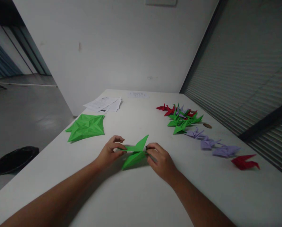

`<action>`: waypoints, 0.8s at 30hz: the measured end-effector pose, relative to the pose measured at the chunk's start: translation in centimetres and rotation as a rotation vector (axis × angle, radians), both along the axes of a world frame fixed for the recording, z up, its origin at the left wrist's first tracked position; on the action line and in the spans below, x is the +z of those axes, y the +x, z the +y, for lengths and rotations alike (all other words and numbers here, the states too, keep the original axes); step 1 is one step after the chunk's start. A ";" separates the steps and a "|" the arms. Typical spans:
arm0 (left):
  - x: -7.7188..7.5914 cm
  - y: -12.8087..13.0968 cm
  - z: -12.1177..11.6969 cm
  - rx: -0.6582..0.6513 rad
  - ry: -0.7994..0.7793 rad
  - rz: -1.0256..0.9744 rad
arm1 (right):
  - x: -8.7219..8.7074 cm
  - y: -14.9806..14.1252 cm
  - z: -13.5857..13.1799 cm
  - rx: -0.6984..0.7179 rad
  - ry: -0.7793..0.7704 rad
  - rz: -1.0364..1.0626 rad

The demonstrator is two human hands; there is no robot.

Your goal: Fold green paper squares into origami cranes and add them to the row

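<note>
One green folded-paper figure [134, 158], pointed flaps apart, apparently mid-shaping; left hand [109, 151] pinching its left tip, right hand [161, 160] its right; thin points call for light, even pressure.

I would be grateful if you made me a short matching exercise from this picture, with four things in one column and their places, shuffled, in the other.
Things
1. Black bin
2. Creased green sheets
3. Red folded bird in front
4. Green folded piece

Places
A. Spread out at the left side of the table
B. Between the left hand and the right hand, with fingers at both ends
C. At the right, beyond the nearest purple bird
D. Off the table, at its left

Right pairs: 1-D, 2-A, 3-C, 4-B
</note>
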State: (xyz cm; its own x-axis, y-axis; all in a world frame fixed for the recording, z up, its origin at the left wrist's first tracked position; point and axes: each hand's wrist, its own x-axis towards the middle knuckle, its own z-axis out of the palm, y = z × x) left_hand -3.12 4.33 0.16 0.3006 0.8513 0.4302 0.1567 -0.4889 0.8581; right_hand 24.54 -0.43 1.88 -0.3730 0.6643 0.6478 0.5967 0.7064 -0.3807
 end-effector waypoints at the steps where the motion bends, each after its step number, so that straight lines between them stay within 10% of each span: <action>1: 0.3 0.0 -0.1 0.027 0.046 0.066 | 0.1 0.0 -0.1 -0.007 0.023 -0.026; 10: 2.6 1.8 -2.3 -0.086 0.187 0.448 | 0.0 -1.1 -0.8 0.043 0.129 -0.120; 24: 4.4 2.9 -3.7 -0.237 0.150 0.400 | -0.1 -2.8 -1.6 0.078 -0.091 -0.020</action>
